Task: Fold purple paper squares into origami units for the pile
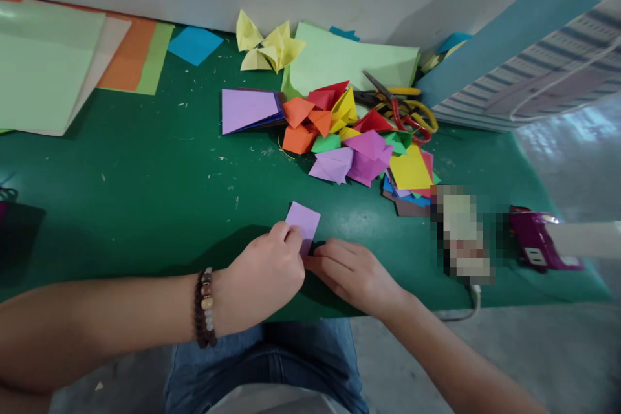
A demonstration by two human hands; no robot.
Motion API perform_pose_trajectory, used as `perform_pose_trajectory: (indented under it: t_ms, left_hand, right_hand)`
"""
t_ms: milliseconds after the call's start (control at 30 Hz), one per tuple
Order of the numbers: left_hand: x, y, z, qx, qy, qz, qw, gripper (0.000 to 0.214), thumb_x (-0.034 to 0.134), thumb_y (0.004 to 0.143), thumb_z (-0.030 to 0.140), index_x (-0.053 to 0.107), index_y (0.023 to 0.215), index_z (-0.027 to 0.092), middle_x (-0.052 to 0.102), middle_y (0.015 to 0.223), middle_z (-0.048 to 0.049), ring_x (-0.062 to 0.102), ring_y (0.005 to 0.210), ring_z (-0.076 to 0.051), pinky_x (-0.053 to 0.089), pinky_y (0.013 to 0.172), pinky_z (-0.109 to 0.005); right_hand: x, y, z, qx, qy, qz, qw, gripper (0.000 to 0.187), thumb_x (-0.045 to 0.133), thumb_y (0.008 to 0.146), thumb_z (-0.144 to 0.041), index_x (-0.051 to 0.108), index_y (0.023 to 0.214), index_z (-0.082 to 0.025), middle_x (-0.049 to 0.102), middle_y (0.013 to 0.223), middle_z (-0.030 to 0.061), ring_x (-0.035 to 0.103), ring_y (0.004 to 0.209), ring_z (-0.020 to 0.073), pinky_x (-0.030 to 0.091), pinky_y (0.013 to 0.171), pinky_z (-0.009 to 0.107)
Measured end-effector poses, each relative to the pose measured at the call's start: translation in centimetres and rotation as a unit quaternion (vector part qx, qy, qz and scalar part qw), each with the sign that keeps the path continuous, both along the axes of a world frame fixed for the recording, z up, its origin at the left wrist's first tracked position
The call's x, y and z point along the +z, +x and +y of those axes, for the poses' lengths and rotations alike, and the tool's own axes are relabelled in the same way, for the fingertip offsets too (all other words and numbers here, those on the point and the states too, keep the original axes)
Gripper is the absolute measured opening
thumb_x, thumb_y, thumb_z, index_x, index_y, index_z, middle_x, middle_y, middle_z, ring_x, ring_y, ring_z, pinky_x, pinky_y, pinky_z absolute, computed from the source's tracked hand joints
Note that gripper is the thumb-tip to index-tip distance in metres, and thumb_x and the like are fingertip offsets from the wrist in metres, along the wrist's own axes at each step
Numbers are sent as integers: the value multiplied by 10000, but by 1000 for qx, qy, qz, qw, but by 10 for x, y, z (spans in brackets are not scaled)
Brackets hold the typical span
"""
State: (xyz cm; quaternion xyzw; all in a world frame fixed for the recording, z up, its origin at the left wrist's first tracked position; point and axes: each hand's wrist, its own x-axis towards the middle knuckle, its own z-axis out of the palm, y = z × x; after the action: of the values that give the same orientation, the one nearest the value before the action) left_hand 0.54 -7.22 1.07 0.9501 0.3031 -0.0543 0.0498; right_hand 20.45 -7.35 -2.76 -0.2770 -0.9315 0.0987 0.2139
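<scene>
A small lilac paper piece (304,220) lies on the green table (145,194) near its front edge. My left hand (264,275), with a bead bracelet at the wrist, pinches the paper's near edge with curled fingers. My right hand (352,272) rests beside it, fingertips pressed on the paper's lower right corner. Behind them lies a heap of folded coloured paper shapes (339,136) in orange, red, yellow, green and purple.
Scissors with yellow and red handles (405,110) lie behind the heap. A purple square stack (248,110), yellow folded shapes (266,45), a light green sheet (349,58), large sheets (53,65) at left, a striped bag (543,71), a purple device (536,242) at right.
</scene>
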Motion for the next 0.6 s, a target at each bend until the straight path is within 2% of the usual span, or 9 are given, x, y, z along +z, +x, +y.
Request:
perform_pose_trajectory:
  t_ms: [200, 367, 467, 600]
  left_hand:
    - [3, 0, 1, -4, -2, 12, 1000, 261, 439, 845, 45, 686, 917, 95, 603, 911, -121, 537, 925, -240, 432, 715, -333]
    - [-1, -1, -1, 5, 3, 2, 1000, 291, 435, 871, 73, 661, 1054, 76, 608, 1061, -151, 532, 981, -245, 433, 729, -333]
    - [-4, -1, -1, 7, 14, -5, 1000, 301, 431, 875, 74, 655, 1077, 71, 612, 1070, -155, 534, 971, -240, 426, 723, -327]
    - [-5, -1, -2, 7, 31, -16, 999, 289, 422, 870, 60, 671, 1016, 83, 619, 996, -136, 537, 911, -230, 414, 712, -325]
  right_hand:
    - [6, 0, -12, 6, -30, 23, 999, 185, 489, 924, -121, 659, 872, -170, 658, 737, 33, 562, 637, 128, 465, 561, 255]
    - [3, 3, 9, -106, -13, 38, 994, 126, 532, 918, -153, 651, 890, -185, 678, 784, 42, 612, 716, 137, 501, 643, 258]
    - [0, 2, 20, -88, 11, 7, 996, 151, 512, 929, -154, 644, 859, -177, 669, 751, 42, 605, 695, 140, 497, 626, 256]
    - [-2, 2, 18, -60, 17, -3, 998, 148, 514, 921, -121, 639, 855, -165, 657, 733, 42, 590, 686, 138, 492, 624, 252]
